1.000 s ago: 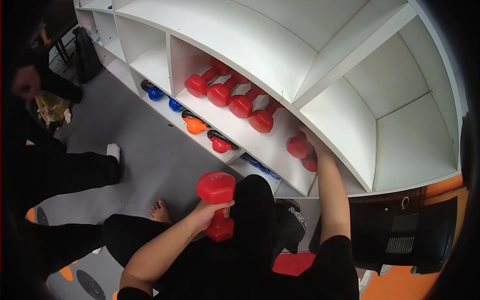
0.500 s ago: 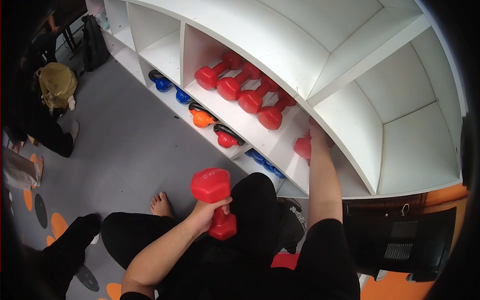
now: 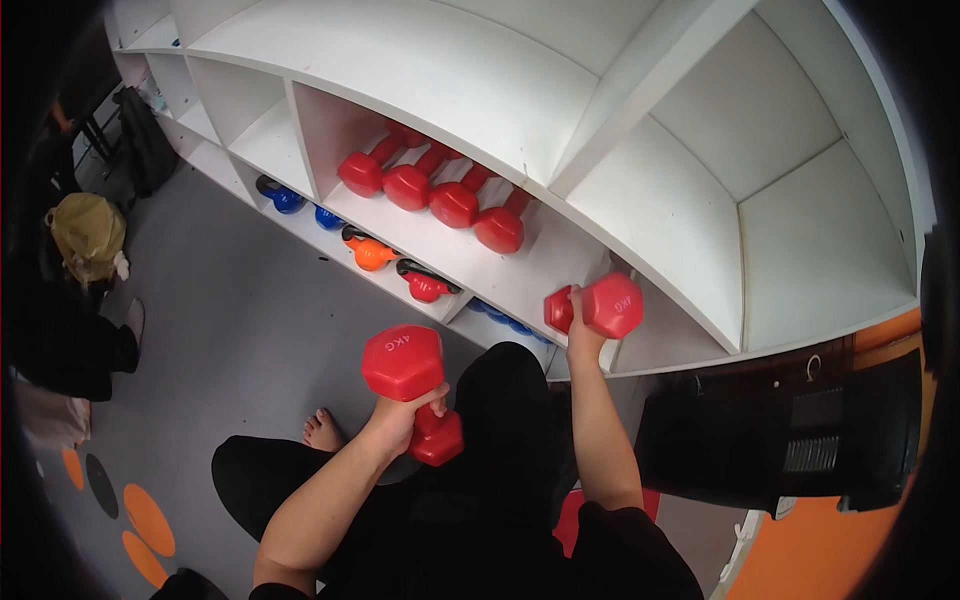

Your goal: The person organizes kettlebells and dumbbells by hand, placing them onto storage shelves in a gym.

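Observation:
My left hand (image 3: 398, 424) is closed around the handle of a red dumbbell (image 3: 403, 362), held above my lap with its 4KG end tilted up. At the front of the shelf compartment, my right hand (image 3: 583, 335) grips a second red dumbbell (image 3: 612, 306), also marked 4KG. This one is held roughly level, partly outside the white shelf edge. To its left, a row of red dumbbells (image 3: 453, 205) lies side by side in the same compartment, their far ends partly hidden by the board above.
A white shelf unit (image 3: 420, 50) curves across the top. Below the dumbbells stand blue kettlebells (image 3: 281, 196), an orange kettlebell (image 3: 370, 252) and a red kettlebell (image 3: 425, 285). A black plastic bin (image 3: 780, 440) is at right; a yellow bag (image 3: 88, 235) and a person's legs (image 3: 75, 330) are at left.
My right hand has come out of the compartment toward me, bringing a dumbbell with it. My left hand still holds its dumbbell at nearly the same place. The view has shifted.

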Tool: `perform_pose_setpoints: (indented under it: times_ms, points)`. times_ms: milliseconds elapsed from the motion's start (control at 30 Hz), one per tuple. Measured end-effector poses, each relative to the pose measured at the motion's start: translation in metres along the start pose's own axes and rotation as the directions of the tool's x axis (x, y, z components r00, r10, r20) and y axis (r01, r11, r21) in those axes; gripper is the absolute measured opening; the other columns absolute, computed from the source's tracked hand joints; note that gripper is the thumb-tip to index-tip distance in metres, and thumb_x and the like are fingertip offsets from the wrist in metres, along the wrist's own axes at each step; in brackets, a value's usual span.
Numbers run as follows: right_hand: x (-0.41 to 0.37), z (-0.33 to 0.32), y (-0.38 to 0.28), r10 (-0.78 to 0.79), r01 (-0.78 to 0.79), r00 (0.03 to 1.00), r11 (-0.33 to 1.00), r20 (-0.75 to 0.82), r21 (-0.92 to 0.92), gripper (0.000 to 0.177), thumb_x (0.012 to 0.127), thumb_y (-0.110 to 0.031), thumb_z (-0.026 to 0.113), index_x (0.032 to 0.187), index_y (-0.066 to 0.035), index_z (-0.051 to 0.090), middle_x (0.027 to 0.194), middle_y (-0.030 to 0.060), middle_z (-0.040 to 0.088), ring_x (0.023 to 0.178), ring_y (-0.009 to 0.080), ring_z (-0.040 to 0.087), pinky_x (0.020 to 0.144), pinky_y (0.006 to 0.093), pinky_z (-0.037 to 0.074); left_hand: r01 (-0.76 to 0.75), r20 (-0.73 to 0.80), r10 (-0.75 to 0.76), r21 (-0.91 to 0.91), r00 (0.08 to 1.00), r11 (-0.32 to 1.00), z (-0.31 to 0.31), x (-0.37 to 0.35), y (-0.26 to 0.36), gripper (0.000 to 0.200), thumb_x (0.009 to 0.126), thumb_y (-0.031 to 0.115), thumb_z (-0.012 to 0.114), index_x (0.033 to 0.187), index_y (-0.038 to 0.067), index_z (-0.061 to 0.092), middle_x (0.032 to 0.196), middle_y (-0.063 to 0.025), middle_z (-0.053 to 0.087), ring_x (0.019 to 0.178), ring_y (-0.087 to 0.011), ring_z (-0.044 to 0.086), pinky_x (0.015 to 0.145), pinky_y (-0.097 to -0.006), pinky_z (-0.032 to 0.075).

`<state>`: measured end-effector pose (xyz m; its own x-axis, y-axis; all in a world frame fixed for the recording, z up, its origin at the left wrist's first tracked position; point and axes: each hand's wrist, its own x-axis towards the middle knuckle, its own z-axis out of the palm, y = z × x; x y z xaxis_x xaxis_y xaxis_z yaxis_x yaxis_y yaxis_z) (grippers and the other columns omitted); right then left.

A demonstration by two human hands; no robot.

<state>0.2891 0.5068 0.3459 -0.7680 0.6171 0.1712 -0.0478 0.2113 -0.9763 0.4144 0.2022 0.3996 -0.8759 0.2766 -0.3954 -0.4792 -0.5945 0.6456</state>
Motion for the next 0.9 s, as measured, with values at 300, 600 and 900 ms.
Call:
perform_pose_setpoints:
  times_ms: [300, 600, 900]
  points:
    - [0.011, 0.012, 0.011, -0.258, 0.257, 0.966, 0.961, 0.008, -0.100, 0.029, 0.088, -0.010, 0.073, 0.111, -0.005, 0.056, 0.099, 0.0099, 0.062, 0.085, 0.0250, 0.065, 0.072, 0.0396, 0.053, 0.076, -0.002, -0.076, 0.023, 0.997, 0.997, -0.005, 0.000, -0.022, 0.009, 0.088, 0.004, 0.070, 0.091, 0.007, 0.061, 0.070, -0.0028, 0.060, 0.065, -0.0152, 0.059, 0.068, -0.0306, 0.049]
    - [-0.153, -0.012, -0.029, -0.267, 0.400, 0.709, 0.914, 0.652, -0.061, 0.033, 0.084, -0.016, 0.082, 0.112, -0.007, 0.068, 0.106, 0.0098, 0.070, 0.097, 0.0218, 0.070, 0.083, 0.0347, 0.055, -0.098, -0.144, 0.127, 0.194, 0.981, 0.976, -0.004, 0.003, -0.015, 0.008, 0.088, 0.004, 0.069, 0.087, 0.007, 0.062, 0.076, -0.0035, 0.061, 0.067, -0.0146, 0.059, 0.067, -0.0299, 0.048]
    - [-0.155, 0.015, -0.041, -0.032, 0.155, 0.649, 0.984, 0.760, -0.092, 0.035, 0.085, -0.015, 0.082, 0.115, -0.006, 0.066, 0.107, 0.0083, 0.071, 0.098, 0.0188, 0.070, 0.082, 0.0332, 0.055, -0.392, 0.048, 0.576, 0.779, 0.816, 0.490, -0.046, 0.015, -0.019, 0.022, 0.082, 0.016, 0.078, 0.096, 0.003, 0.067, 0.087, -0.0108, 0.070, 0.078, -0.0248, 0.070, 0.067, -0.0353, 0.053]
